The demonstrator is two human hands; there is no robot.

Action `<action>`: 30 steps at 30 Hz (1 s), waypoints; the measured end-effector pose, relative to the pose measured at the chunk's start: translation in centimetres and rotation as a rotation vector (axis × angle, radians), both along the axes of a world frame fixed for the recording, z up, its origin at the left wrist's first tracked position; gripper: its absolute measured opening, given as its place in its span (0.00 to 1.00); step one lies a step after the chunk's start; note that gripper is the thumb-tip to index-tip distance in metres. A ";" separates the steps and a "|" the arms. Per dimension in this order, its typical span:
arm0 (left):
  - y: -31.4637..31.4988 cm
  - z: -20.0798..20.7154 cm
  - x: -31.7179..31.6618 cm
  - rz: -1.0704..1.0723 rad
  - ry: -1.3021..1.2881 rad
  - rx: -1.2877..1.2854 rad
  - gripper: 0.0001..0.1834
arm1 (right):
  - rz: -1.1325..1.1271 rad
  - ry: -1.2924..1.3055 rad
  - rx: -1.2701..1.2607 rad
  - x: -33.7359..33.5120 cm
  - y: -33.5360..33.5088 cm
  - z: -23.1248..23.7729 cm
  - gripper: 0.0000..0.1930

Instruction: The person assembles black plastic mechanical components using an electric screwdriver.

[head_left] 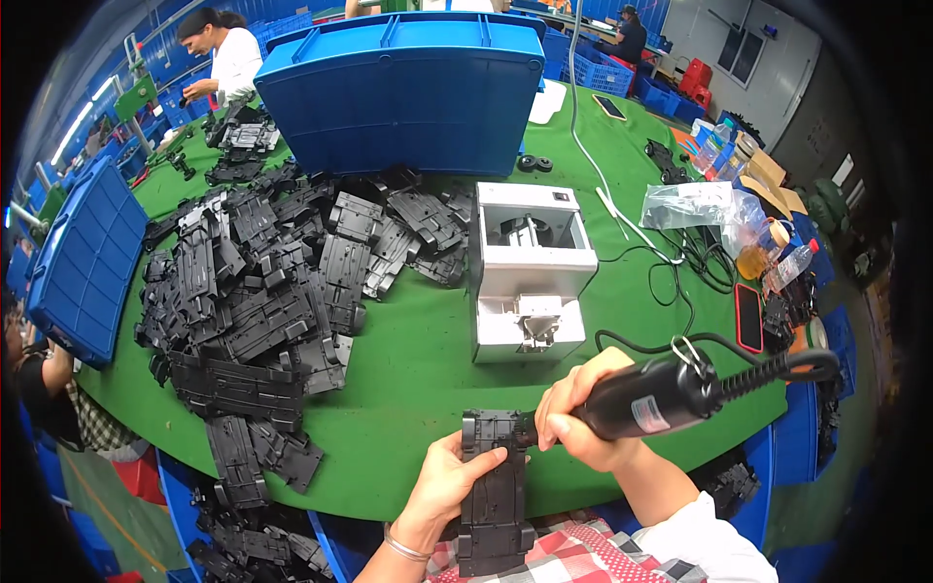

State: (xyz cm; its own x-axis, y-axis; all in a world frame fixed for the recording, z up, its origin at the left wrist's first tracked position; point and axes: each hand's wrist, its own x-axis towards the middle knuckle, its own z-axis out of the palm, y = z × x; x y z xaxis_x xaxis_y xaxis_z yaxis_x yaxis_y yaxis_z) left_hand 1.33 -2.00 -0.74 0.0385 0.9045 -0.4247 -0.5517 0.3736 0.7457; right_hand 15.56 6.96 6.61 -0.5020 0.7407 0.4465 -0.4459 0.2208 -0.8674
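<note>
My left hand (449, 483) grips a black plastic toy-car chassis (494, 510) near its far end, thumb lying across the top. The part is held lengthwise at the table's near edge, above my checked apron. In my right hand (586, 418) is a black corded electric screwdriver (641, 400), gripped around its front end and lying nearly level. Its tip points left at the far end of the chassis; my fingers hide the exact contact. A metal hanging ring and a thick cord are at the screwdriver's rear.
A heap of black chassis (253, 282) covers the table's left side. A white screw-feeder machine (530, 262) stands ahead, with a blue crate (398, 97) behind it. Cables, a red-edged phone (748, 317) and bottles (792, 265) lie right. Co-workers (228, 53) are beyond the table.
</note>
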 end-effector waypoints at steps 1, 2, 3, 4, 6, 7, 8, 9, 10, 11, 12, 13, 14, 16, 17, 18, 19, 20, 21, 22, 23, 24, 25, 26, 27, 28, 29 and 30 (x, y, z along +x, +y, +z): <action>-0.1 0.0 0.0 0.000 -0.041 0.015 0.15 | 0.050 -0.058 0.089 0.3 0.5 -0.1 0.16; -0.2 0.1 0.0 0.002 -0.081 0.029 0.14 | 0.052 -0.059 0.089 0.5 0.9 0.6 0.16; -0.3 0.4 -0.1 0.005 -0.082 0.029 0.14 | 0.083 -0.034 0.042 0.5 1.4 1.7 0.16; -0.3 0.8 -0.1 -0.028 -0.127 0.025 0.14 | 0.110 -0.011 -0.003 0.5 1.9 2.5 0.16; -0.3 0.9 -0.1 -0.057 -0.173 0.023 0.14 | -0.081 0.286 -0.088 0.2 3.2 2.7 0.15; -0.2 0.9 -0.1 -0.058 -0.184 -0.001 0.14 | -0.201 0.236 0.001 0.2 3.9 3.3 0.14; -0.1 0.9 -0.1 -0.059 -0.194 -0.025 0.13 | -0.322 0.186 0.090 0.1 4.6 3.7 0.13; 0.0 0.8 -0.1 -0.062 -0.195 -0.020 0.13 | -0.415 0.158 0.156 -0.2 5.2 3.6 0.14; -0.1 0.6 -0.1 -0.064 -0.198 -0.033 0.15 | -0.506 0.129 0.216 -0.8 5.7 3.1 0.15; -0.2 0.4 -0.1 -0.066 -0.201 -0.046 0.16 | -0.531 0.028 0.250 -1.3 6.1 2.8 0.14; -0.2 0.4 -0.2 -0.066 -0.202 -0.048 0.16 | -0.507 -0.020 0.186 -2.0 6.2 2.7 0.12; -0.1 0.4 -0.3 -0.051 -0.216 -0.041 0.16 | -0.483 -0.071 0.184 -2.1 6.4 2.9 0.12; 0.0 0.5 -0.4 -0.037 -0.231 -0.034 0.16 | -0.460 -0.122 0.181 -2.2 6.4 3.2 0.11; 0.1 0.4 -0.5 -0.038 -0.218 -0.035 0.16 | -0.385 -0.075 0.090 -1.8 5.8 3.1 0.12; 0.1 0.3 -0.5 -0.041 -0.204 -0.036 0.15 | -0.313 -0.027 -0.001 -1.5 5.3 3.0 0.12; 0.3 0.4 -0.6 -0.036 -0.205 -0.038 0.15 | -0.285 0.005 -0.014 -1.4 4.7 2.9 0.12; 0.3 0.5 -0.7 -0.033 -0.209 -0.028 0.15 | -0.245 0.056 -0.067 -1.4 4.0 2.9 0.12; 0.3 0.5 -0.8 -0.029 -0.214 -0.018 0.15 | -0.205 0.107 -0.119 -1.5 3.2 3.0 0.13; 0.2 0.4 -0.8 -0.028 -0.215 -0.024 0.15 | -0.148 0.112 -0.162 -1.6 2.5 3.1 0.13; 0.3 0.3 -0.8 -0.034 -0.217 -0.026 0.15 | -0.115 0.124 -0.193 -1.8 1.9 3.0 0.14; 0.3 0.3 -0.8 -0.039 -0.218 -0.028 0.15 | -0.108 0.105 -0.180 -1.9 1.4 2.7 0.14; 0.3 0.3 -0.7 -0.039 -0.218 -0.029 0.15 | -0.101 0.087 -0.167 -2.1 1.1 2.4 0.14; 0.4 0.4 -0.5 -0.035 -0.232 -0.025 0.14 | -0.085 0.066 -0.160 -2.0 0.9 2.1 0.15; 0.4 0.4 -0.3 -0.030 -0.245 -0.021 0.13 | -0.085 0.066 -0.161 -2.0 0.9 1.8 0.15; 0.4 0.4 -0.2 -0.029 -0.245 -0.022 0.13 | -0.091 0.072 -0.144 -2.2 0.8 1.6 0.15; 0.4 0.3 -0.2 -0.036 -0.250 -0.021 0.13 | -0.099 0.076 -0.127 -2.3 0.8 1.5 0.15; 0.4 0.3 -0.1 -0.043 -0.256 -0.020 0.13 | -0.101 0.064 -0.128 -2.3 0.7 1.6 0.15; 0.3 0.3 -0.1 -0.043 -0.256 -0.021 0.13 | -0.101 0.065 -0.129 -2.3 0.7 1.4 0.15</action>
State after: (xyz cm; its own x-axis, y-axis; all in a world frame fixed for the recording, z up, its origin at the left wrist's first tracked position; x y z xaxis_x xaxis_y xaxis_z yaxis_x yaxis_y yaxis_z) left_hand 1.19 -1.69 -0.44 0.1850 0.8908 -0.4150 -0.7049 0.4146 0.5756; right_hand 13.27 7.67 8.03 -0.3957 0.8388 0.3738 -0.4829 0.1562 -0.8616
